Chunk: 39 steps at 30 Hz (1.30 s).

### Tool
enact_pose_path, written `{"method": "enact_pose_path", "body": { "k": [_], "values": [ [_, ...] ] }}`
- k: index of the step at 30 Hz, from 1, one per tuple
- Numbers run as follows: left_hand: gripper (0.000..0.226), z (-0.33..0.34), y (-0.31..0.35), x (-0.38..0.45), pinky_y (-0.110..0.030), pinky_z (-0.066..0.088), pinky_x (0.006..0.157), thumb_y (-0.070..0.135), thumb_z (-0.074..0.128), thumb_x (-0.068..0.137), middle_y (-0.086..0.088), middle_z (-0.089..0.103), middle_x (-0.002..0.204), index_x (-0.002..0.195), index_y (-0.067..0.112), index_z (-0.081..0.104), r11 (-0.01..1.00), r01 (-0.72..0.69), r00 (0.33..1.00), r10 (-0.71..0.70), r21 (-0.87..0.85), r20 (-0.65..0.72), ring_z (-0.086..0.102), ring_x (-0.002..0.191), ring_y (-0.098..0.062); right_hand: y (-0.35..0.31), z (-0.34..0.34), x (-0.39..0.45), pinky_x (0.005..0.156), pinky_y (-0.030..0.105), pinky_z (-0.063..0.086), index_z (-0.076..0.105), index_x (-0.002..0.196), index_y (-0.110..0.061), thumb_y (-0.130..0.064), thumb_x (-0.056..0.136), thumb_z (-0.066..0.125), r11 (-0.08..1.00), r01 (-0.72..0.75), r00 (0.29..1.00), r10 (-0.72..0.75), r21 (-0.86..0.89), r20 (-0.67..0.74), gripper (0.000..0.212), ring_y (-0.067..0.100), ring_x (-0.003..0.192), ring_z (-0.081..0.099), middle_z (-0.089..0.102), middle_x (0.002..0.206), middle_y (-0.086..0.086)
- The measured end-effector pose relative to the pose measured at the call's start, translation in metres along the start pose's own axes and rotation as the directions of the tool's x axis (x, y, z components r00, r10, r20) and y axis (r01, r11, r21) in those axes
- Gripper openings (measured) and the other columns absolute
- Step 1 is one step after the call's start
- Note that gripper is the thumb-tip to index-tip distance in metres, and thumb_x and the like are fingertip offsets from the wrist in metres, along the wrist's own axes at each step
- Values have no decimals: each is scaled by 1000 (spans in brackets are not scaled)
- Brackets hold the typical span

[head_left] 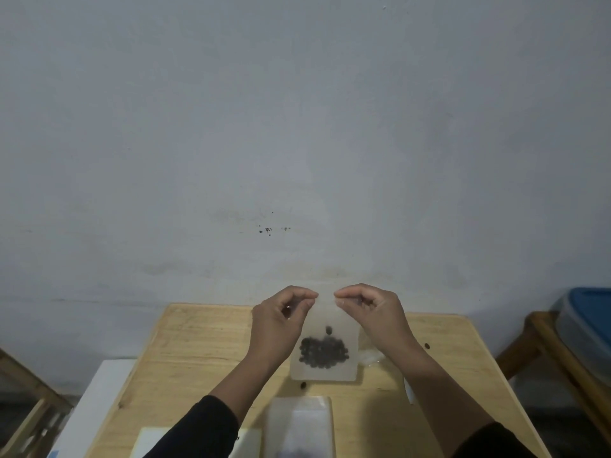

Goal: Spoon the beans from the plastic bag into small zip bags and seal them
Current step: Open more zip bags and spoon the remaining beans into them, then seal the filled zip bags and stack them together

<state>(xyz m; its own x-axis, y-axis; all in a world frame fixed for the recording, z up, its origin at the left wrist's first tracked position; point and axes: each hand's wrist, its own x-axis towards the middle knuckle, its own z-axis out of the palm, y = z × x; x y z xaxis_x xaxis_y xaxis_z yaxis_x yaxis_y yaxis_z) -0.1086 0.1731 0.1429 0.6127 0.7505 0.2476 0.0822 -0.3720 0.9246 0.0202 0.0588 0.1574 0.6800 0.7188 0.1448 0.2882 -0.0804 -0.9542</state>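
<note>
Small zip bag (pixel 325 345) held upright above wooden table (pixel 198 342), beans (pixel 324 352) pooled at 6 o'clock. Left hand (pixel 281 322) and right hand (pixel 370 312) pinching top seal at 12 o'clock (2 grips, close together). Seal axis runs 9-to-3; neither hand nearer.

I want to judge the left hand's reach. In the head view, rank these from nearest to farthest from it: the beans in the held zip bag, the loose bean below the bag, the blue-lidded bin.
1. Beans, just right of the left hand.
2. Loose bean, on the table below.
3. Blue-lidded bin, far right.
</note>
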Motion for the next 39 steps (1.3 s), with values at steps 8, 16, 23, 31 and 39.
{"method": "enact_pose_path", "body": {
  "k": [8, 16, 23, 31, 39],
  "values": [
    [18, 3, 1, -2, -6, 42, 65, 14, 72, 81, 23, 68, 78, 77, 31, 68, 1000, -28, 996, 27, 6, 85, 62, 71, 6, -2, 9, -6, 70, 5, 45, 76, 79, -12, -8, 77, 74, 999, -28, 1000, 28, 21, 6, 5, -2, 78, 66, 74, 80, -7],
    [10, -1, -3, 0, -8, 44, 63, 19, 71, 83, 21, 68, 74, 83, 29, 70, 994, 75, 995, -80, -84, -56, 59, 67, 5, 6, 12, -13, 73, 7, 46, 74, 89, -21, -12, 81, 70, 995, -98, 988, 97, 3, 117, 13, -5, 85, 63, 71, 89, -9],
    [25, -13, -33, -22, -3, 41, 68, 26, 72, 80, 17, 62, 100, 101, 37, 65, 973, 198, 965, -215, 117, 153, 57, 87, 5, 30, 28, -42, 70, 4, 45, 74, 85, -19, -7, 78, 72, 965, -240, 971, 239, 102, 18, 14, 5, 83, 65, 71, 83, -13],
    [25, -15, -78, -80, -4, 40, 67, 25, 74, 79, 10, 64, 85, 100, 35, 65, 908, 307, 918, -362, 286, 164, 58, 80, -7, 78, 58, -99, 66, 11, 50, 70, 77, -27, -12, 77, 74, 928, -357, 932, 362, -109, 25, 16, 8, 74, 67, 71, 77, -9],
    [26, -9, -98, -114, 2, 37, 64, 21, 73, 80, 10, 64, 94, 104, 28, 66, 870, 380, 887, -440, 314, 143, 56, 80, -3, 96, 66, -122, 68, 10, 47, 69, 74, -31, -17, 77, 73, 875, -433, 886, 457, -217, 75, 14, -2, 74, 65, 70, 77, -13]
  ]
}}
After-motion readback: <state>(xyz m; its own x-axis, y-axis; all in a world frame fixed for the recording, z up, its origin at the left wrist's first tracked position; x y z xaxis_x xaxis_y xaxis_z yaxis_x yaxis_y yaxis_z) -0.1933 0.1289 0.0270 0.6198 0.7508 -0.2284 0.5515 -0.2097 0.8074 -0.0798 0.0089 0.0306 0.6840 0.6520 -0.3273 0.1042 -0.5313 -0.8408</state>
